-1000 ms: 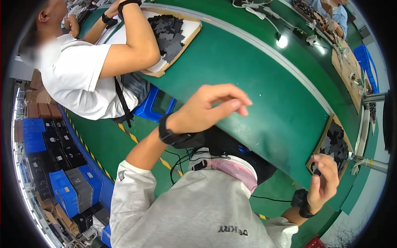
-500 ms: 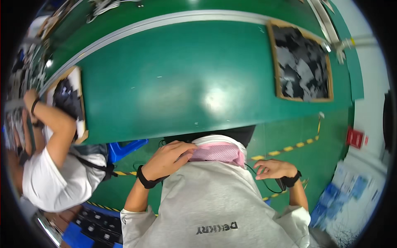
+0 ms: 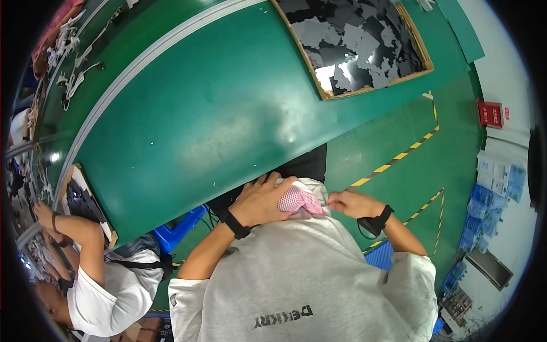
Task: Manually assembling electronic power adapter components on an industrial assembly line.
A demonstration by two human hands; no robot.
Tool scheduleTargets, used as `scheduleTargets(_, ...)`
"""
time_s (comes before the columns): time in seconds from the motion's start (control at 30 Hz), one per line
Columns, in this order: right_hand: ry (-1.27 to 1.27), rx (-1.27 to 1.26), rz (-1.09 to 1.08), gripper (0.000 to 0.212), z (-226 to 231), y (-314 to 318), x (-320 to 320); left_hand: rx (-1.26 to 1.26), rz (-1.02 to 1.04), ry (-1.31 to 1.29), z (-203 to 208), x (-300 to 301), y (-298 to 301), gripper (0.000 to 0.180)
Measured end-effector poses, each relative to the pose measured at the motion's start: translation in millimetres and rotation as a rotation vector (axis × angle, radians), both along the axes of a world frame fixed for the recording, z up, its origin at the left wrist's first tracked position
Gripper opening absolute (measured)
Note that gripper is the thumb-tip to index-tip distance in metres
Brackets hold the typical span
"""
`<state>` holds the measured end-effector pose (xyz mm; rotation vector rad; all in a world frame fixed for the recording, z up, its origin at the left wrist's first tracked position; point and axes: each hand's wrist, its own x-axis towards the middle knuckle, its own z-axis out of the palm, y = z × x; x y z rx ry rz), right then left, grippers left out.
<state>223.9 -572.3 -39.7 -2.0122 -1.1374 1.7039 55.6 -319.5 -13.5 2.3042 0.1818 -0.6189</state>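
Observation:
A pouch with pink mesh fabric and a whitish rim sits at my waist, by the table's near edge. My left hand wraps round its left side, the thumb against the mesh and the other fingers over the far side. Just right of the pouch is my right hand, its fingers curled into a pinch. What those fingertips hold, if anything, is too small to make out. Both wrists wear black bands, and a dark cord hangs below the right one.
The green table stretches in front of me. A shallow box of dark, jagged sheet pieces lies at its far right. To my left a co-worker reaches toward another box, near a blue stool.
My view has turned to the right, so the table now slants. The left hand has closed farther round the pouch, whose mesh looks bunched. My right hand has come in closer, fingers curled tighter.

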Motion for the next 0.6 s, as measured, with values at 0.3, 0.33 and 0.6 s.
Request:
scheduleTargets(0.3, -0.951, 0.328, -0.846, 0.015, -20, -5, 85, 0.014, -0.049, -0.228, 35, -22, 3, 0.073)
scheduleTargets(0.33, -1.051, 0.364, -0.916, 0.017, -25, -19, 106, 0.005, -0.04, -0.217, 34, -20, 2, 0.072)
scheduleTargets(0.6, -0.74, 0.156, -0.692, 0.012, 78, -15, 125, -0.022, 0.113, -0.188, -4, -16, 3, 0.067)
